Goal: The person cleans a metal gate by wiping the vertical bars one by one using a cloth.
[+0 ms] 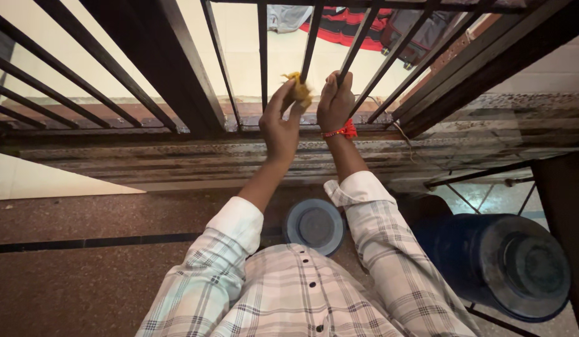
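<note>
My left hand is raised at a dark metal window grille and pinches a small yellow cloth against one of its bars. My right hand is closed around the neighbouring slanted bar. A red thread bracelet circles my right wrist. Both sleeves of my plaid shirt are rolled up.
A stained stone sill runs below the grille. On the floor stand a small blue lidded container and a large dark blue drum at the right. Red and grey clothes lie beyond the bars.
</note>
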